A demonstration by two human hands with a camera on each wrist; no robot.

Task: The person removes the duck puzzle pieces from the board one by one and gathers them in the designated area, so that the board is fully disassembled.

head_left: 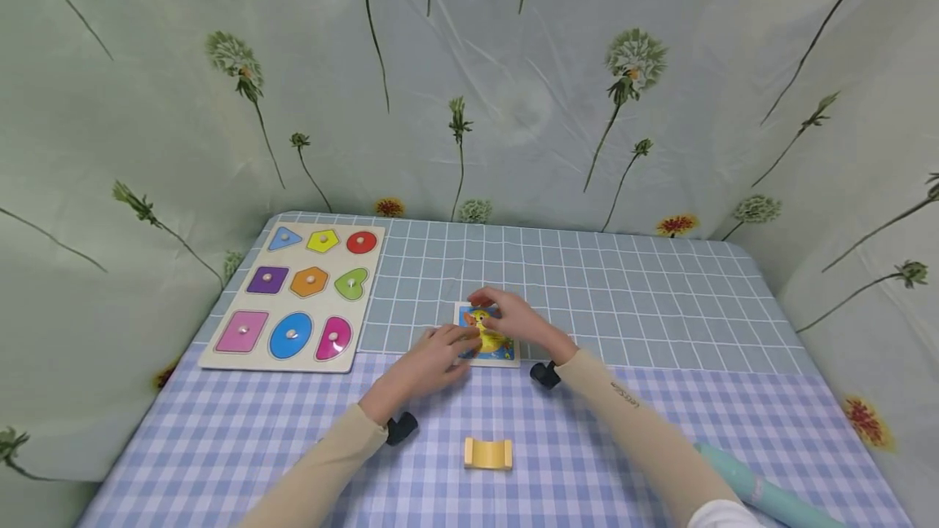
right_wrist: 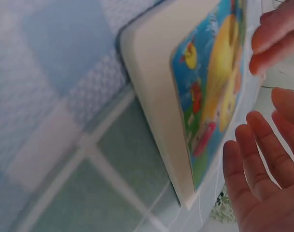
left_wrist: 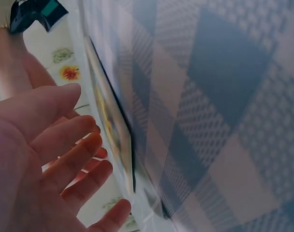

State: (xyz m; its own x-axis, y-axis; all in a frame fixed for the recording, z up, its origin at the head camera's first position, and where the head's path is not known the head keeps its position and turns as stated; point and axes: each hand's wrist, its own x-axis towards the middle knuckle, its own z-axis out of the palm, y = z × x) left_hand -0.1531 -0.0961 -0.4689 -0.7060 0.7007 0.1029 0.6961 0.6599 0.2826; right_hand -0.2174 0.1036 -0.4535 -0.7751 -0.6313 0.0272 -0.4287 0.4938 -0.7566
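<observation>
A small square picture puzzle [head_left: 500, 355] with a yellow cartoon animal on blue lies flat, where the grey-blue grid cloth meets the checked cloth. My left hand [head_left: 434, 358] hovers at its left side with fingers extended and slightly bent. From the right, my right hand [head_left: 517, 320] reaches over its upper part, fingers loosely bent. In the right wrist view the puzzle's pale wooden rim [right_wrist: 147, 72] shows, and the right hand [right_wrist: 262, 179] is apart from it. Seen from the left wrist, the left hand [left_wrist: 55, 154] holds nothing beside the puzzle [left_wrist: 119, 130].
At the left lies a wooden knob puzzle board [head_left: 282, 363] with several coloured shapes. A yellow block with a curved hollow [head_left: 487, 454] stands nearer me, on the checked cloth [head_left: 587, 463]. A teal roll [head_left: 763, 491] lies at the lower right. A flowered curtain [head_left: 513, 104] hangs behind.
</observation>
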